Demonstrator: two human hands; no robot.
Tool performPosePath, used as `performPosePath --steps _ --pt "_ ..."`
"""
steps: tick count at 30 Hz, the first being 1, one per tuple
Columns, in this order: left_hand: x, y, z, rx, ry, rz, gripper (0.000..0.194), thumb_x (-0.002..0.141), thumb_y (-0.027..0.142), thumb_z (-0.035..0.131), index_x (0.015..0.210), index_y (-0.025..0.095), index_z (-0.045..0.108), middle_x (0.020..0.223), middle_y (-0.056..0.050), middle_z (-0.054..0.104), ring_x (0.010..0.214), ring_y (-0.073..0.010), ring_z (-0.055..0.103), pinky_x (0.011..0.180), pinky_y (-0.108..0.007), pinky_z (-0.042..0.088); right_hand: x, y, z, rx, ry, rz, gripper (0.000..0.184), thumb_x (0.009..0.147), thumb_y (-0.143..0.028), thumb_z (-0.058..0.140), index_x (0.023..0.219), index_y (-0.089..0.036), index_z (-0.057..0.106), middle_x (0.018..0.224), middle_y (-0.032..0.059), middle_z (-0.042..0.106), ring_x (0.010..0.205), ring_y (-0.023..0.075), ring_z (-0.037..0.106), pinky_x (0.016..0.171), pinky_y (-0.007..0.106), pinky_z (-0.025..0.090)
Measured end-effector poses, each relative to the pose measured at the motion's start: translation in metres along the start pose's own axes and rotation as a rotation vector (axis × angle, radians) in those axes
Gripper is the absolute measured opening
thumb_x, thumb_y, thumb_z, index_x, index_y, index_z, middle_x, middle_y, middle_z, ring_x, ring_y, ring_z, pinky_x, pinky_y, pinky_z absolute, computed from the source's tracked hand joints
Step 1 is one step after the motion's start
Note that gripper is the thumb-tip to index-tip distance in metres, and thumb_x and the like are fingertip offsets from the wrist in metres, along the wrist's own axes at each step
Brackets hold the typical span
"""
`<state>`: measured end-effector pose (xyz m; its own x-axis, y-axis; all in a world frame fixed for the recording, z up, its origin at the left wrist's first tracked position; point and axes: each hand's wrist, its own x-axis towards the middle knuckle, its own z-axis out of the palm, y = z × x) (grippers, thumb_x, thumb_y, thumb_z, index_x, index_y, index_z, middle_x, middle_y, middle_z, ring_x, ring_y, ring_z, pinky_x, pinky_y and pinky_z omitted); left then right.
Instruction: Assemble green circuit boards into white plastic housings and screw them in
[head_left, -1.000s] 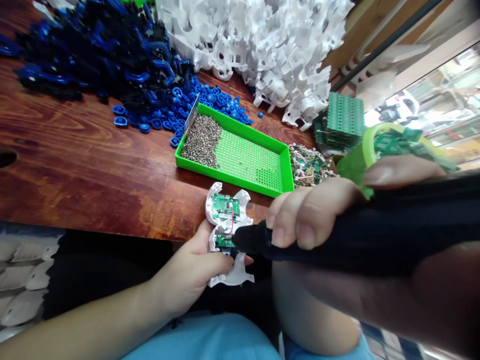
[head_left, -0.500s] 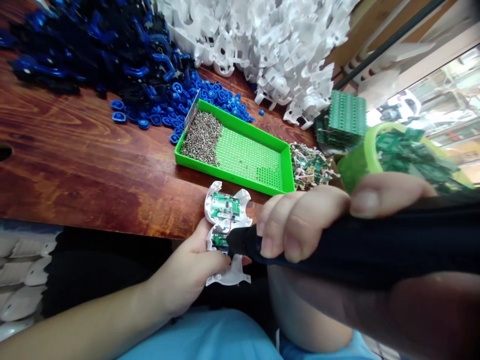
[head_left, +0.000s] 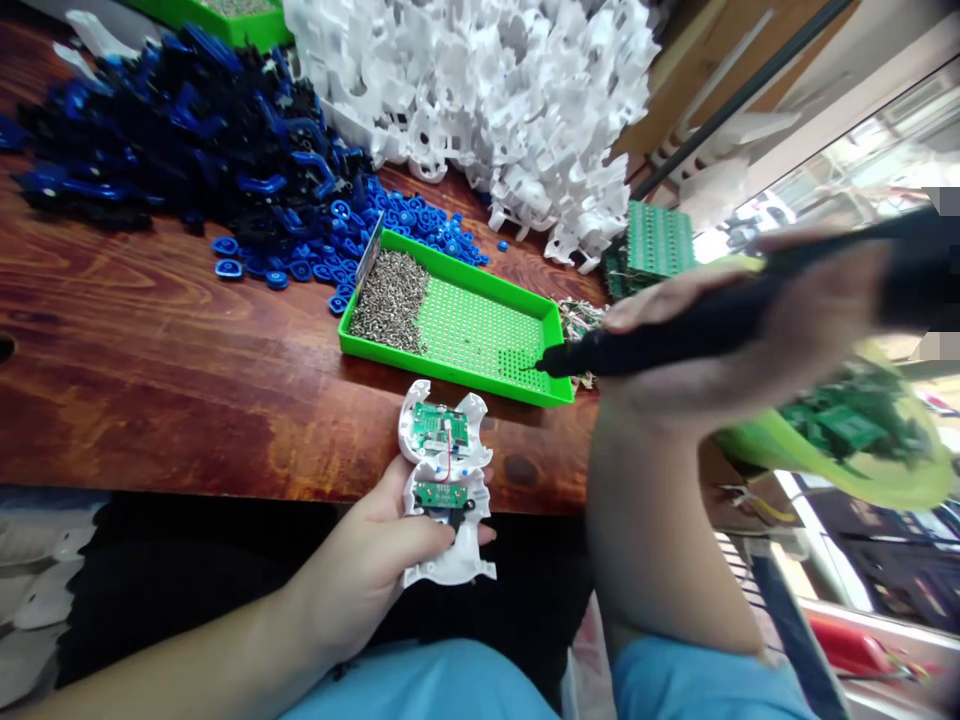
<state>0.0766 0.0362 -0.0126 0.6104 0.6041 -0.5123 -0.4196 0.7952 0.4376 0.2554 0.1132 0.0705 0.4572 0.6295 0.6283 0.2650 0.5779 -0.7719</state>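
Observation:
My left hand (head_left: 397,530) grips a white plastic housing (head_left: 465,555) by its left side, just off the table's front edge. Two green circuit boards sit in the housing, the upper circuit board (head_left: 431,425) joined by a red wire to the lower circuit board (head_left: 442,494). A black electric screwdriver (head_left: 675,330) is wrapped in my right hand (head_left: 705,385), which is partly blurred. The screwdriver's tip points down over the right end of a green tray (head_left: 457,378), above its perforated plate (head_left: 487,325). Small screws (head_left: 391,303) are heaped at the tray's left end.
Behind the tray lie blue buttons (head_left: 405,215), a heap of dark blue parts (head_left: 195,140) and a tall pile of white housings (head_left: 480,90). Stacked green boards (head_left: 660,240) stand at right. Beside my right arm is a yellow-green basket (head_left: 907,490) of boards.
My right hand has lifted the screwdriver off the lower circuit board and swung it up and away to the tray's right end. My left hand still holds the housing. The view has shifted slightly.

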Motion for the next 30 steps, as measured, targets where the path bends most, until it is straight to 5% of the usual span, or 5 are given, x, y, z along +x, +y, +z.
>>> performPosePath --steps 3,7,13,30 --pt "0.000 0.000 0.000 -0.012 -0.010 0.005 0.053 0.068 0.004 0.062 0.118 0.017 0.051 0.103 -0.008 0.068 0.086 -0.0240 0.068 0.071 -0.030 0.053 0.020 0.043 0.002 0.061 0.106 -0.085 0.014 0.079 -0.039 0.047 0.079 -0.025 0.046 0.053 -0.0073 0.041 0.036 0.0086 0.041 0.032 0.023 0.031" --pt "0.000 -0.001 0.001 -0.022 -0.024 0.016 0.052 0.070 0.005 0.061 0.119 0.017 0.051 0.103 -0.008 0.068 0.088 -0.0257 0.068 0.070 -0.029 0.052 0.031 0.073 0.002 0.041 0.060 -0.082 0.016 0.080 -0.041 0.053 0.083 -0.026 0.048 0.055 -0.0083 0.046 0.038 0.0087 0.045 0.037 0.024 0.038" --pt "0.000 -0.002 0.000 -0.027 -0.005 0.012 0.051 0.070 0.007 0.062 0.119 0.018 0.052 0.106 -0.009 0.068 0.088 -0.0254 0.068 0.072 -0.030 0.051 0.032 0.080 0.005 0.052 0.056 -0.091 0.017 0.078 -0.042 0.058 0.079 -0.029 0.046 0.048 -0.0112 0.043 0.036 0.0107 0.045 0.047 0.030 0.049" --pt "0.000 -0.003 0.001 -0.053 0.008 0.006 0.052 0.073 0.005 0.059 0.122 0.016 0.048 0.105 -0.008 0.069 0.090 -0.0250 0.069 0.076 -0.029 0.055 0.028 0.082 0.003 -0.004 0.028 -0.042 0.011 0.081 -0.036 0.055 0.080 -0.033 0.045 0.051 -0.0098 0.044 0.044 0.0122 0.046 0.059 0.035 0.049"
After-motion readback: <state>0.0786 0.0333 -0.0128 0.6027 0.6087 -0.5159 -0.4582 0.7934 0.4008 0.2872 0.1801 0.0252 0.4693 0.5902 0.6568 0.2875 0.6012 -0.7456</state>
